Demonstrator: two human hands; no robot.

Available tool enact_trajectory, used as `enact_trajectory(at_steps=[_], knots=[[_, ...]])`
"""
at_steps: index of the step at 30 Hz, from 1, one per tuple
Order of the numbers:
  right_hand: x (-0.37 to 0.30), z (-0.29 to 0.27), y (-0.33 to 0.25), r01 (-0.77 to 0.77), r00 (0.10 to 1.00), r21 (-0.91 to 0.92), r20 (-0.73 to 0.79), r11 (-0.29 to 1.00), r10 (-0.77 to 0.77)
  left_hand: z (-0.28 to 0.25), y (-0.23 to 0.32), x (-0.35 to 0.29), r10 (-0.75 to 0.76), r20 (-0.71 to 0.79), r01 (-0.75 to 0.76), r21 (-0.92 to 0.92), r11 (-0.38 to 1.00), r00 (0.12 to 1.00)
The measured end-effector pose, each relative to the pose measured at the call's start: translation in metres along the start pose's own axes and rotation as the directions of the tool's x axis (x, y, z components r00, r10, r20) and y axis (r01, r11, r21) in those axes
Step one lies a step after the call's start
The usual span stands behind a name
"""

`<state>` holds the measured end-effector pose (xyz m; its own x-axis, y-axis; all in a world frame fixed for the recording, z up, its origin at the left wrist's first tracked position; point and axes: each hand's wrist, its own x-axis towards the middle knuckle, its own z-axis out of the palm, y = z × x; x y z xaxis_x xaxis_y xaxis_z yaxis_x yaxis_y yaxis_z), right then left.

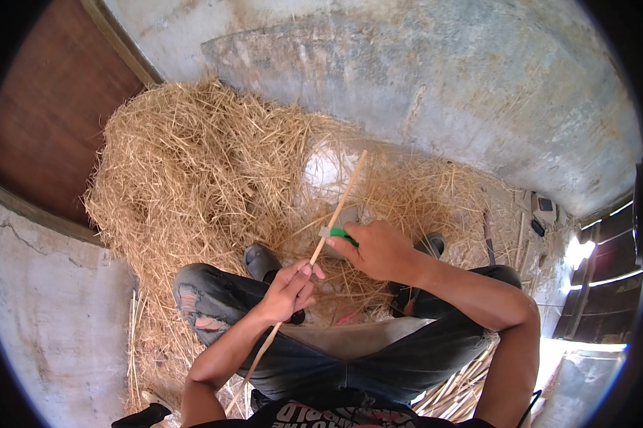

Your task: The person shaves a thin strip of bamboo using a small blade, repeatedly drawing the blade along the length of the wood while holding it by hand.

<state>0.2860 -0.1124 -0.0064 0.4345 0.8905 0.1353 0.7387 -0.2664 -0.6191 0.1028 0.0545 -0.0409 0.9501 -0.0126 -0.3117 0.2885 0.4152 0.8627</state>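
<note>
A long, thin pale wooden stick [344,196] slants from beside my left forearm up and away to the right. My left hand [287,292] is closed round its middle, thumb and fingers pinching it. Just above that grip, a green-handled knife [343,233] with a short, flat grey blade lies against the stick. My right hand [382,250] is wrapped round the handle, hiding most of it. The stick's far end points free over a white patch [328,171] among the shavings.
Curly straw-coloured shavings [193,157] are heaped at the left against a brown panel [58,107] and the grey wall [478,85]. More sticks [457,389] lie at the lower right. A small boxy device [544,207] stands at the far right. My bent knees flank the work.
</note>
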Motion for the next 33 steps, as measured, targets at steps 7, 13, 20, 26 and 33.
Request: enact_trajectory(at_steps=[7,13,20,26,33], knots=[[0.035,-0.034,0.086,-0.294,0.885,0.039,-0.366,0.955,0.287,-0.009,-0.013,-0.018,-0.045,0.047,0.043,0.042,0.998,0.998],[0.029,-0.120,0.124,-0.548,0.748,0.110,-0.380,0.829,0.545,-0.006,-0.004,-0.015,0.001,0.049,-0.001,0.003,1.000,0.999],[0.005,-0.017,-0.005,-0.155,0.987,0.115,0.064,0.981,0.148,-0.006,0.002,-0.010,-0.038,0.025,0.039,-0.047,0.998,0.999],[0.008,-0.004,0.004,-0.072,0.994,-0.049,0.073,0.996,0.076,-0.003,0.007,-0.008,-0.063,-0.028,0.062,-0.050,0.997,0.998],[0.036,-0.105,0.146,-0.594,0.738,0.008,-0.394,0.804,0.548,-0.013,-0.009,-0.025,-0.077,0.127,0.080,-0.021,0.997,0.989]])
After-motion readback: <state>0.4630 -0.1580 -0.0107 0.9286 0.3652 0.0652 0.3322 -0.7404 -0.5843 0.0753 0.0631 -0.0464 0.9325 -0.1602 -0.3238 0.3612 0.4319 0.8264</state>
